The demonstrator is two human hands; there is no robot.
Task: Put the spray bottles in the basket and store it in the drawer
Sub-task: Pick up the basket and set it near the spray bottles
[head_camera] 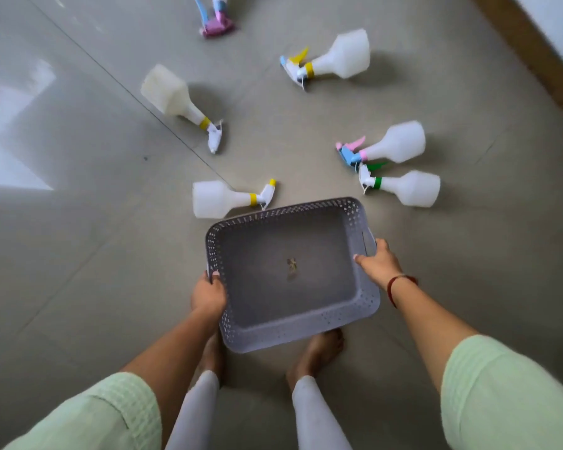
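Spray bottles of white translucent plastic lie scattered on their sides across the grey tiled floor (78, 254), none yet in the basket. The grey perforated rectangular plastic basket (364, 306) is held above the floor in front of the person's bare feet, empty apart from a small speck at its middle.

Grip state: the left hand (208, 295) is closed around the basket's left rim; the right hand (376, 263) is closed around the right rim at the handle slot. Both grips look secure.

Step in hand, as judged: set the basket down within reach of the bottles.

1. Lower the basket level onto bare floor. The nearest bottle, with a yellow collar and yellow nozzle tip (223, 199), lies just beside the far left corner of the basket; avoid setting the rim on its trigger.
2. Release both hands only once the base sits flat.
3. Load the two bottles lying together on the right first, pink-and-blue trigger (394, 144) and green trigger (410, 188) (their heads nearly touch).
4. Lay bottles flat, heads alternating, so all fit.

No drawer is in view.
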